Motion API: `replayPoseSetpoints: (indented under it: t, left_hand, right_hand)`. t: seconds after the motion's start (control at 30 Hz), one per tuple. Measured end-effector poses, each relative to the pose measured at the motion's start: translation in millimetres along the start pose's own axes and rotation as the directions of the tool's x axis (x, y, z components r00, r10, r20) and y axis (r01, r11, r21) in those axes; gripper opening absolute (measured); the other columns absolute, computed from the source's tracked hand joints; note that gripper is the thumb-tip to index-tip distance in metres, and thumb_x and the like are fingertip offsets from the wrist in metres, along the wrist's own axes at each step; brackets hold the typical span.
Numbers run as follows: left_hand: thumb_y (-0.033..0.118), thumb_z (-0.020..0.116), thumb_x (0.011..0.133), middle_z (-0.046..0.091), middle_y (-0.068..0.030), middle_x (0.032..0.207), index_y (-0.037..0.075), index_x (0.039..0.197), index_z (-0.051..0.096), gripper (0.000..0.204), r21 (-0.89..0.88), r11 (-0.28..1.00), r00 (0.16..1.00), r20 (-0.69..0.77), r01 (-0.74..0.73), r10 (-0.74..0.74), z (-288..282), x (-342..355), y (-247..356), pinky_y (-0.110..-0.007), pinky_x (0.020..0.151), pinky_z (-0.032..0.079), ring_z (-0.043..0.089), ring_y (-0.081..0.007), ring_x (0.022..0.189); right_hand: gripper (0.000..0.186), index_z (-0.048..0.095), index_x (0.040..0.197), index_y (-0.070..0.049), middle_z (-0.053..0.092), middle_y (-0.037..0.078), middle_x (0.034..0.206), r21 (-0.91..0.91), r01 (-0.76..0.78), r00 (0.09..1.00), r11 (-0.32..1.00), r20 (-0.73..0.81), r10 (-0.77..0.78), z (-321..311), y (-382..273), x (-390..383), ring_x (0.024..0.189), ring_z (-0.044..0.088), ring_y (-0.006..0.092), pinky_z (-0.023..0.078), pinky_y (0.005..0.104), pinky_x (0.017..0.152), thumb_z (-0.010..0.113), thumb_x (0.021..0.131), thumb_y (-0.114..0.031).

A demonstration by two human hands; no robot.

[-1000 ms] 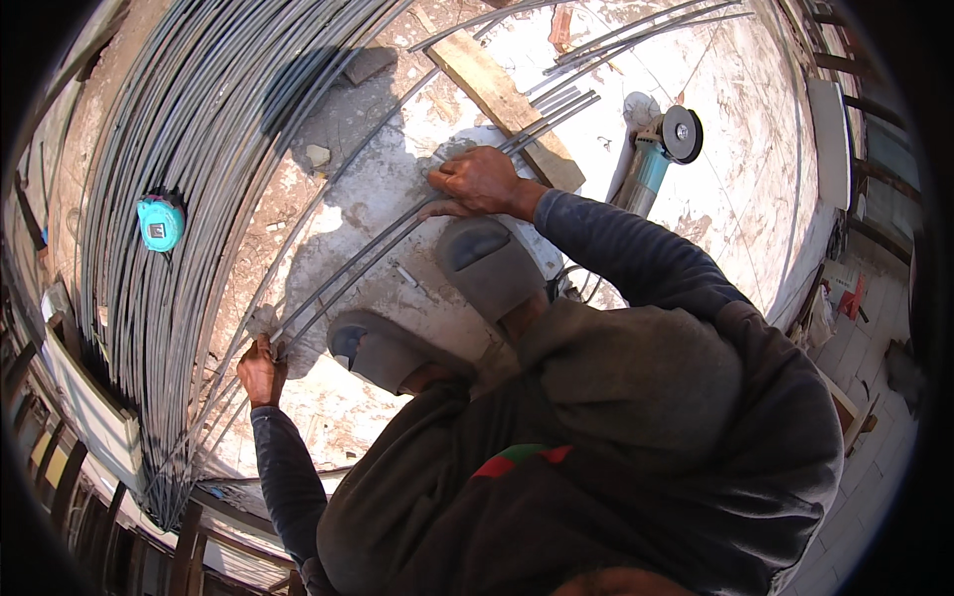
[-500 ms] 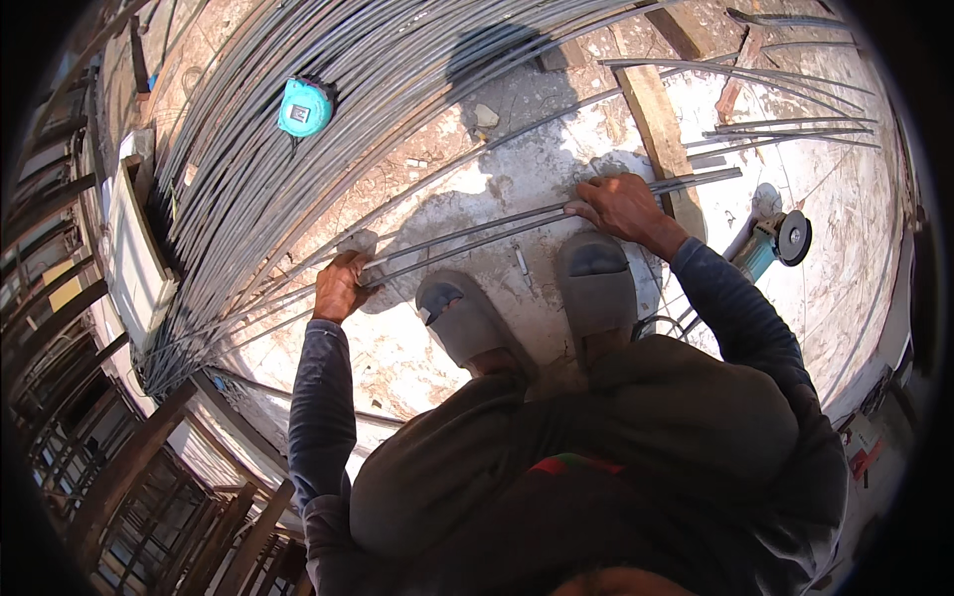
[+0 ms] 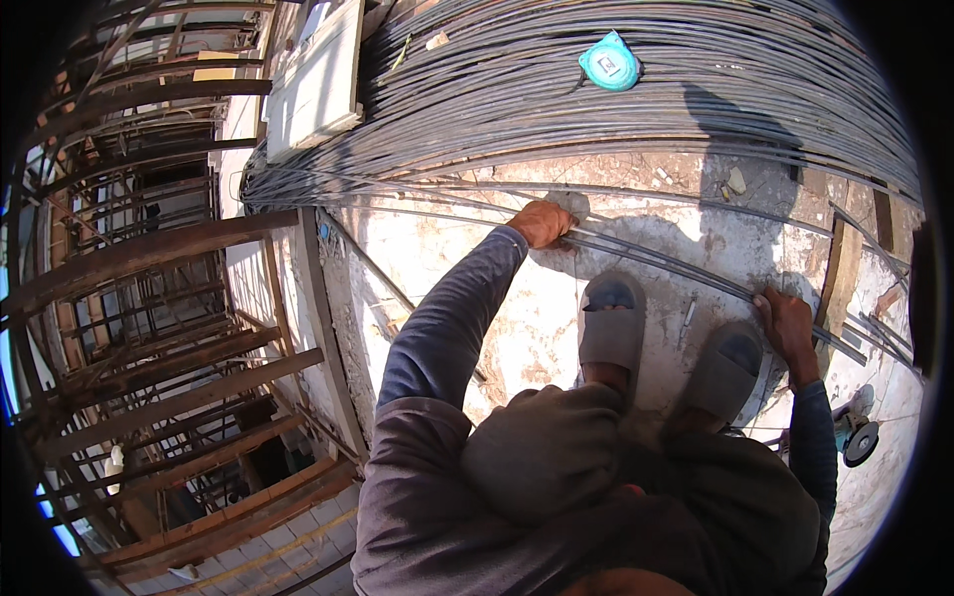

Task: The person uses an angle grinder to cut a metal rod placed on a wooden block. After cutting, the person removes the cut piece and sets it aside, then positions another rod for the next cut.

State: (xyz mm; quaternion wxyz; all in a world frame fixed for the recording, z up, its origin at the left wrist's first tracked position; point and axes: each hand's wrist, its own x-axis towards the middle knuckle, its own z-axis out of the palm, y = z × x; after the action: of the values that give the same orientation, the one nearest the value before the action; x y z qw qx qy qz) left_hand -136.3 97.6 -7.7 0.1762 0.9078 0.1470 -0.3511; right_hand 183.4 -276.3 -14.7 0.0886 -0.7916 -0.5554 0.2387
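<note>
My left hand (image 3: pixel 542 224) is closed around thin steel reinforcing bars (image 3: pixel 664 262) lying low over the pale floor. Further right, my right hand (image 3: pixel 788 323) grips the same bars near their right ends, with its thumb on top. Between the hands, the bars run almost side by side past the front of my sandals. Beyond them spreads a large bundle of long steel bars (image 3: pixel 497 119), drawn together at the left. On this bundle rests a teal tape measure (image 3: pixel 610 63).
A wooden plank (image 3: pixel 842 263) lies under bar ends at the right. Near my right forearm is a teal angle grinder (image 3: pixel 855 437) with a dark disc. A pale panel (image 3: pixel 313 89) stands at upper left. Beyond the floor's left edge, timber beams (image 3: pixel 149 268) span a drop.
My view has swung left, so the tape measure and bars appear further right, and more timber framing shows. Both hands still hold the bars.
</note>
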Motion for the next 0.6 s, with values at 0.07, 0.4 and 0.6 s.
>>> replayPoseSetpoints:
  t: [0.07, 0.4, 0.6]
  left_hand:
    - [0.045, 0.076, 0.079, 0.071, -0.0122, 0.092, 0.016, 0.108, 0.068, 0.042, -0.026, 1.0, 1.0, 0.007, 0.002, -0.002, -0.4, 1.2, -0.7, -0.045, 0.081, 0.051, 0.067, -0.0345, 0.092]
    - [0.046, 0.07, 0.084, 0.071, -0.0117, 0.093, 0.016, 0.103, 0.07, 0.035, -0.037, 0.997, 0.997, -0.008, 0.071, -0.071, 12.7, 4.1, -2.7, -0.045, 0.078, 0.053, 0.067, -0.0346, 0.09]
    - [0.062, 0.06, 0.087, 0.071, -0.0145, 0.089, 0.01, 0.095, 0.073, 0.054, -0.053, 0.994, 0.993, 0.064, 0.1, -0.096, -28.2, -12.6, 25.6, -0.042, 0.083, 0.053, 0.067, -0.0322, 0.094]
  right_hand:
    - [0.027, 0.062, 0.094, -0.01, 0.063, 0.019, 0.07, 0.01, 0.011, 1.0, 1.0, -0.006, -0.011, -1.4, -0.1, -0.1, 0.068, 0.063, 0.0409, 0.048, 0.0511, 0.061, 0.057, 0.094, -0.036]
    - [0.028, 0.063, 0.094, -0.011, 0.062, 0.019, 0.068, -0.036, 0.003, 1.0, 0.999, 0.028, -0.002, 5.0, 6.6, -0.8, 0.067, 0.062, 0.0405, 0.046, 0.052, 0.061, 0.056, 0.095, -0.039]
    - [0.029, 0.063, 0.095, -0.013, 0.062, 0.018, 0.069, -0.058, 0.025, 0.999, 0.998, -0.02, -0.026, 6.1, 6.2, -1.4, 0.067, 0.061, 0.0394, 0.045, 0.0508, 0.061, 0.054, 0.095, -0.04]
